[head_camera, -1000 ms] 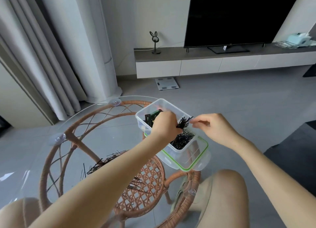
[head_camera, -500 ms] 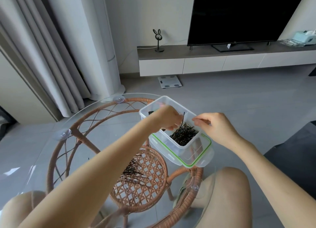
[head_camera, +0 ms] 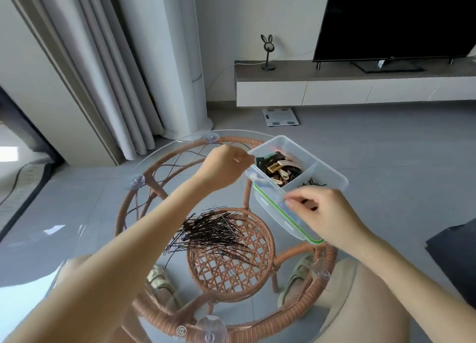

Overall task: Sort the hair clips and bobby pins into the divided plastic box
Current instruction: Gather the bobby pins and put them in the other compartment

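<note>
A clear divided plastic box (head_camera: 332,173) rests on its green-rimmed lid (head_camera: 271,206) at the far right of a round glass table (head_camera: 103,214). Its left compartment holds several hair clips (head_camera: 278,168). The right compartment holds black bobby pins (head_camera: 313,182). A loose pile of bobby pins (head_camera: 213,232) lies on the glass in the middle. My left hand (head_camera: 226,163) hovers just left of the box's far corner, fingers pinched together, with nothing visible in them. My right hand (head_camera: 324,212) curls its fingers over the box's near wall and hides part of it.
The glass sits on a rattan frame (head_camera: 134,198) with a woven lower shelf (head_camera: 231,265). My knees and slippers (head_camera: 296,270) show below. On the floor beyond lies a bathroom scale (head_camera: 281,116); a TV cabinet (head_camera: 334,90) and curtains (head_camera: 103,72) stand behind.
My left hand has come out from over the box and moved left past its corner, uncovering the clips. My right hand has shifted to the near wall. The camera has tilted down.
</note>
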A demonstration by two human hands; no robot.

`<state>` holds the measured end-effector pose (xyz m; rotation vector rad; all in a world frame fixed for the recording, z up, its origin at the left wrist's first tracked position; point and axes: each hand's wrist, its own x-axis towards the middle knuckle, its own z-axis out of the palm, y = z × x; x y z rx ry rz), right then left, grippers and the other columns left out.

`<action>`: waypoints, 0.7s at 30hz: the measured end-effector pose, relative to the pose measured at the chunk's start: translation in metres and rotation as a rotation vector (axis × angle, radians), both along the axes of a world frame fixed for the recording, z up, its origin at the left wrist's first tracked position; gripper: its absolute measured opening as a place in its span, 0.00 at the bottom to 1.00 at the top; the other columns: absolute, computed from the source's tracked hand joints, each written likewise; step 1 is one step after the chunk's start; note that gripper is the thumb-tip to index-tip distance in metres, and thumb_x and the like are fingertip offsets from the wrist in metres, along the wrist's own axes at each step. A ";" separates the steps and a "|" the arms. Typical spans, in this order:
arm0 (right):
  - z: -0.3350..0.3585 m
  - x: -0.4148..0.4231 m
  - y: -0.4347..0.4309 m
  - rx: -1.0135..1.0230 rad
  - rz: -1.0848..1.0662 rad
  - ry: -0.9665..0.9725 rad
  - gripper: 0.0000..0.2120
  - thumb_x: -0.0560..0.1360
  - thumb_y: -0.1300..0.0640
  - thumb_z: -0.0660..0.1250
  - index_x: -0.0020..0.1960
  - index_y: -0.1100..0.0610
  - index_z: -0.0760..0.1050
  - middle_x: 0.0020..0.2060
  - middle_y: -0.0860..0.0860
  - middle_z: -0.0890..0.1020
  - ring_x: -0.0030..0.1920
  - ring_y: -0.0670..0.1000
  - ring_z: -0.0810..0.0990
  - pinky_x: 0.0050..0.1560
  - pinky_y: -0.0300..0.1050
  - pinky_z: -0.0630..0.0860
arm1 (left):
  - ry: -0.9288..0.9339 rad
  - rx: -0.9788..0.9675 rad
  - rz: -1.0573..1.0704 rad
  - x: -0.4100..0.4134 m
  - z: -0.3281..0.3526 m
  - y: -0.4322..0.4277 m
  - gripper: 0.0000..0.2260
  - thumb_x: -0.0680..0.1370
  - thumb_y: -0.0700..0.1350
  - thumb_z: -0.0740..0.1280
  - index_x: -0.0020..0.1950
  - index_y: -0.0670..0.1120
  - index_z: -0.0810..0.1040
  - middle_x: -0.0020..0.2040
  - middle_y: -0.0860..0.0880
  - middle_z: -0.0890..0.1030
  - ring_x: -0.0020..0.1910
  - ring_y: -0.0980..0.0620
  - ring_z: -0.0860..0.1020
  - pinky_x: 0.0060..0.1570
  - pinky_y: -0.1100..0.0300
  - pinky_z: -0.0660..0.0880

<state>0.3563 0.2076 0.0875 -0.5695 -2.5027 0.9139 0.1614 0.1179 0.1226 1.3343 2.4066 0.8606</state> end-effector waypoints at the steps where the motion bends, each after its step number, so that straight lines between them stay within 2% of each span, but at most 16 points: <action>1: -0.009 0.002 -0.013 -0.018 0.066 -0.035 0.12 0.73 0.53 0.66 0.56 0.54 0.79 0.49 0.42 0.81 0.50 0.37 0.78 0.51 0.28 0.73 | 0.065 -0.002 0.011 -0.007 -0.008 -0.019 0.14 0.79 0.50 0.60 0.56 0.45 0.81 0.57 0.47 0.82 0.50 0.48 0.80 0.46 0.64 0.70; 3: -0.031 0.003 -0.035 -0.038 0.157 -0.118 0.23 0.73 0.44 0.62 0.65 0.52 0.71 0.60 0.40 0.72 0.61 0.34 0.69 0.63 0.26 0.64 | 0.150 -0.005 0.034 -0.021 -0.033 -0.061 0.19 0.79 0.56 0.56 0.61 0.49 0.78 0.63 0.50 0.78 0.59 0.50 0.78 0.51 0.62 0.70; 4: -0.044 0.001 -0.045 -0.039 0.183 -0.156 0.29 0.72 0.39 0.58 0.69 0.52 0.65 0.65 0.39 0.66 0.66 0.34 0.63 0.67 0.27 0.58 | 0.174 -0.026 0.062 -0.026 -0.049 -0.083 0.23 0.78 0.61 0.52 0.63 0.51 0.76 0.66 0.50 0.76 0.63 0.49 0.75 0.58 0.59 0.69; 6: -0.070 -0.006 -0.060 -0.027 0.172 -0.229 0.40 0.68 0.31 0.51 0.74 0.51 0.52 0.71 0.41 0.54 0.73 0.39 0.49 0.71 0.33 0.47 | 0.175 -0.122 0.145 -0.031 -0.084 -0.119 0.34 0.72 0.70 0.41 0.68 0.56 0.70 0.71 0.50 0.69 0.72 0.48 0.65 0.71 0.50 0.58; 9: -0.095 -0.028 -0.079 0.100 0.066 -0.318 0.46 0.66 0.26 0.39 0.75 0.53 0.39 0.73 0.49 0.41 0.74 0.48 0.38 0.72 0.43 0.38 | 0.157 -0.231 0.239 -0.020 -0.124 -0.144 0.40 0.68 0.72 0.31 0.73 0.59 0.59 0.76 0.50 0.57 0.76 0.48 0.49 0.75 0.46 0.43; 11: -0.101 -0.051 -0.087 0.130 -0.069 -0.314 0.48 0.65 0.26 0.30 0.75 0.56 0.40 0.74 0.55 0.44 0.75 0.51 0.41 0.72 0.45 0.36 | 0.170 -0.218 0.279 -0.010 -0.134 -0.141 0.37 0.70 0.69 0.31 0.74 0.58 0.54 0.77 0.49 0.53 0.76 0.45 0.44 0.75 0.48 0.39; 13: -0.101 -0.076 -0.092 0.092 -0.161 -0.256 0.48 0.67 0.28 0.28 0.75 0.59 0.46 0.75 0.59 0.50 0.75 0.54 0.46 0.71 0.45 0.37 | 0.144 -0.181 0.339 -0.006 -0.132 -0.127 0.34 0.72 0.65 0.33 0.75 0.55 0.54 0.77 0.47 0.54 0.76 0.42 0.44 0.74 0.49 0.38; 17: -0.102 -0.113 -0.100 0.077 -0.142 -0.196 0.39 0.72 0.38 0.34 0.73 0.61 0.55 0.73 0.59 0.61 0.75 0.54 0.55 0.73 0.45 0.44 | 0.094 -0.120 0.349 0.000 -0.130 -0.106 0.30 0.77 0.58 0.37 0.75 0.49 0.57 0.77 0.47 0.56 0.77 0.45 0.46 0.75 0.52 0.40; 19: -0.099 -0.116 -0.102 0.042 -0.086 -0.175 0.36 0.75 0.39 0.35 0.72 0.61 0.59 0.72 0.58 0.64 0.74 0.54 0.56 0.74 0.45 0.46 | 0.014 -0.050 0.361 0.002 -0.128 -0.103 0.25 0.81 0.53 0.41 0.73 0.46 0.62 0.75 0.47 0.60 0.77 0.48 0.50 0.75 0.54 0.42; 21: -0.097 -0.112 -0.102 -0.024 -0.019 -0.144 0.28 0.79 0.46 0.41 0.70 0.61 0.63 0.71 0.57 0.67 0.73 0.53 0.59 0.74 0.44 0.50 | -0.075 0.009 0.352 0.005 -0.123 -0.103 0.22 0.82 0.50 0.44 0.71 0.45 0.65 0.74 0.46 0.64 0.76 0.51 0.53 0.75 0.57 0.46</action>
